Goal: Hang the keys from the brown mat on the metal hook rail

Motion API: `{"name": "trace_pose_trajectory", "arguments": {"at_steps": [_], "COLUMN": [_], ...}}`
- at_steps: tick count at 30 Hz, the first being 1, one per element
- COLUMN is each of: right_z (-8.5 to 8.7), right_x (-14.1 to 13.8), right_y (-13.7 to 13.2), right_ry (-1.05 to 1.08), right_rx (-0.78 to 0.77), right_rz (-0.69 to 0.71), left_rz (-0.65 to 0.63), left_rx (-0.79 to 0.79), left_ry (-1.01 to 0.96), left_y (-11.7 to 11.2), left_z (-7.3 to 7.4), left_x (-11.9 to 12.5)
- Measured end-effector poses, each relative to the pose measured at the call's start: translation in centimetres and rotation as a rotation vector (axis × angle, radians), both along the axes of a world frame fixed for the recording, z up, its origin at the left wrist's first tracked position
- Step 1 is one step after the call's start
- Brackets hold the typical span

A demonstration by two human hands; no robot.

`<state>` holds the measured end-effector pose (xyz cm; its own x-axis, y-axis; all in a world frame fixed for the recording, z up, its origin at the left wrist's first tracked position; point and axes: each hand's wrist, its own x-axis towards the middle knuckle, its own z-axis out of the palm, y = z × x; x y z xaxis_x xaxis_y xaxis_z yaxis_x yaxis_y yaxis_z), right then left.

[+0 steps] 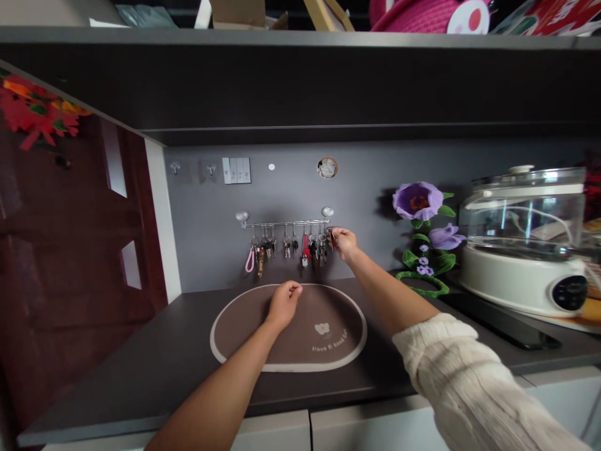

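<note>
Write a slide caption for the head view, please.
Right hand at the right end of a slim silvery key rail, left hand over a pale-edged brown oval mat.

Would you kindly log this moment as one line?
right hand: at right end of hook rail, beside hanging keys | left hand: over oval mat, loosely curled

Bench (136, 369): dark grey top, pale fronts (375, 426) below.
Mat (239, 319): brown oval, pale rim, lies flat.
Flower ornament (417, 203): purple blooms, green base, right of mat.
Black slab (507, 322): flat, before the appliance.
Appliance (507, 279): white base, clear upper part, far right; footing partly hidden.
</note>
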<state>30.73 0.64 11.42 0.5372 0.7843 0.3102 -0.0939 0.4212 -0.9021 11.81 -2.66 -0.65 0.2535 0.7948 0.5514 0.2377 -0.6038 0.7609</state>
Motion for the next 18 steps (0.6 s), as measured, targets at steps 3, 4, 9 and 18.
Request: {"name": "trace_pose_trajectory", "arguments": {"at_steps": [3,4,9,18], "right_z": [-0.1,-0.1,-0.8,-2.1], "right_x": [0.2,0.3,0.6,0.5], "right_y": [0.5,0.7,1.4,1.6], "right_ry": [-0.018,-0.023,-0.029,0.018], "right_rx": [0.001,-0.002,-0.041,-0.032], "right_rz": [0.009,0.01,0.003,0.04], "left_rz": [0.005,0.008,0.014,0.027], "left_rx": [0.001,0.0,0.01,-0.019], "left_ry": [-0.002,-0.002,-0.002,0.004], "left_y": [0.0,0.1,0.3,0.0], "left_z": [0.0,-0.1,-0.2,0.0], "left_x": [0.0,0.0,0.0,-0.1]}}
